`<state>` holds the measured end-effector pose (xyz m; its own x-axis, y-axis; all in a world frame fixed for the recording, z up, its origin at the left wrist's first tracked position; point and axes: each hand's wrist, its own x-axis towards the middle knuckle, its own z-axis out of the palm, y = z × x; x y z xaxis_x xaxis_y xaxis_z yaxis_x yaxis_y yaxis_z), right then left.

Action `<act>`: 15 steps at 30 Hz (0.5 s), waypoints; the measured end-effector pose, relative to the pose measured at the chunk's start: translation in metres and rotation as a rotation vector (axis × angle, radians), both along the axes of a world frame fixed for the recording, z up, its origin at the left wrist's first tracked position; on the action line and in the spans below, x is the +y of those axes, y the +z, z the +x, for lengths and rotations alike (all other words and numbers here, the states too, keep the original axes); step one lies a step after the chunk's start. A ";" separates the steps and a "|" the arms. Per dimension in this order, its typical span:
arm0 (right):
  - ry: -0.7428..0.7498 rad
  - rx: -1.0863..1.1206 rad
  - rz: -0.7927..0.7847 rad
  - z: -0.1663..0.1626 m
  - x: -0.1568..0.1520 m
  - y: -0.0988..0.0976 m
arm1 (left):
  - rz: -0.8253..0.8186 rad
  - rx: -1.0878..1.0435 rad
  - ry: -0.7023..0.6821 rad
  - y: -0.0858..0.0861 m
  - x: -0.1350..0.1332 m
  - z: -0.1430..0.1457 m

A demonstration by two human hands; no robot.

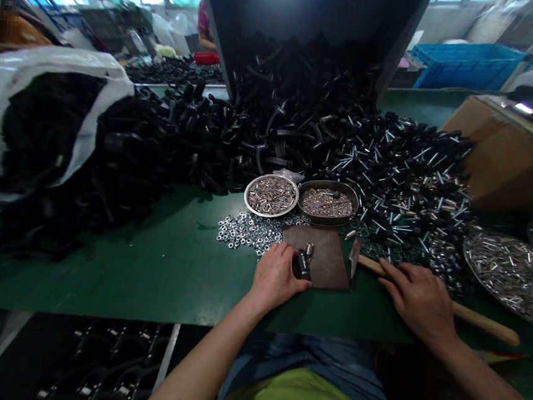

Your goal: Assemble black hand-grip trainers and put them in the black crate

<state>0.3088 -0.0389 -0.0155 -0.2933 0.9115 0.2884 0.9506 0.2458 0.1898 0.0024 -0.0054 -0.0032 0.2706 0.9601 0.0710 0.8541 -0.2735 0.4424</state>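
Note:
My left hand [276,277] is closed around a small black plastic part [304,268], thumb and fingers on its left side. The part rests on a brown square plate [331,258] on the table. A shiny coiled metal piece [309,250] shows at the part's far end; whether the two are joined I cannot tell. To the right, my right hand [423,303] lies over the wooden handle of a hammer [484,321], fingers curled on it. The hammer's metal head [354,257] is beside the plate's right edge. Loose metal nuts [245,229] are scattered beyond my left hand.
Behind the plate stand a round dish [271,196] and an oval tin [328,203] of small metal parts. Black handles [281,133] and black-headed bolts [394,174] are heaped beyond. At right are a metal-filled tray [467,252] and a cardboard box [508,153]; a white sack [118,78] is left.

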 end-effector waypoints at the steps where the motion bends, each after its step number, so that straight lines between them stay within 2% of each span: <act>1: 0.049 0.050 0.001 -0.013 0.008 0.003 | 0.004 -0.002 -0.011 0.000 0.001 0.000; 3: 0.240 0.145 -0.048 -0.045 0.028 0.010 | 0.015 -0.005 -0.034 0.000 0.002 0.000; 6: 0.510 0.169 -0.174 -0.089 0.063 0.020 | 0.027 -0.007 -0.067 0.004 0.003 0.001; 9: 0.638 0.171 -0.244 -0.113 0.088 0.024 | 0.028 0.009 -0.048 0.009 0.002 0.001; 11: 0.602 0.211 -0.248 -0.122 0.091 0.025 | 0.031 -0.001 0.041 0.011 0.000 0.002; 15: 0.267 0.494 -0.206 -0.138 0.069 0.030 | 0.042 -0.220 0.330 0.013 -0.005 0.012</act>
<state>0.1711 0.0304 0.0146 -0.3958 0.8764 0.2742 0.8144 0.4730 -0.3362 0.0147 -0.0102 0.0100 -0.0778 0.9880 0.1335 0.7853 -0.0218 0.6187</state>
